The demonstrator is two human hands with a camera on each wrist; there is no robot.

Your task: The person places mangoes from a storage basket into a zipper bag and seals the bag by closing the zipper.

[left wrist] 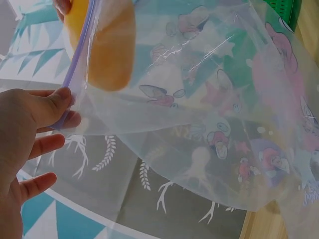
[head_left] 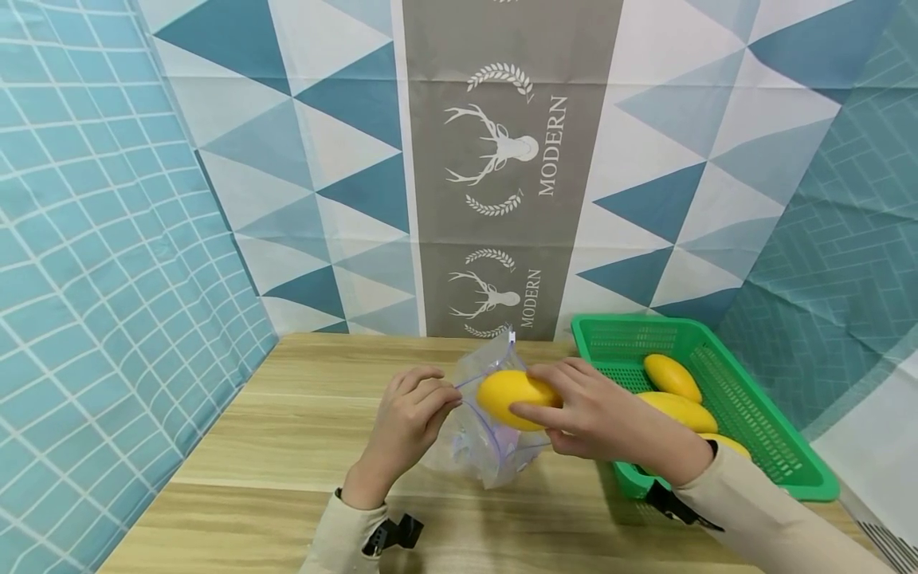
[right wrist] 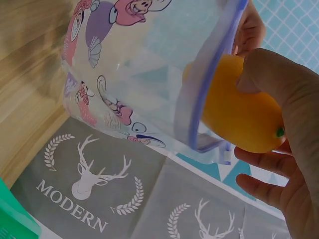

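My left hand (head_left: pixel 413 421) pinches the purple-edged rim of a clear zip bag (left wrist: pixel 199 114) between thumb and forefinger, its other fingers spread. Cartoon figures in pink and purple are printed on the bag, and its mouth is spread apart. A yellow mango (right wrist: pixel 239 104), a small green dot at its stem end, is gripped by my right hand (head_left: pixel 584 406). One end of the mango is inside the bag's mouth, showing through the film in the left wrist view; the stem end stays outside, by my right fingers.
A green plastic basket (head_left: pixel 760 399) stands on the right of the wooden table (head_left: pixel 237 478) and holds several more mangoes (head_left: pixel 672 377), partly hidden by my right forearm. Behind the table hangs a patterned cloth (head_left: pixel 358 159) with deer heads.
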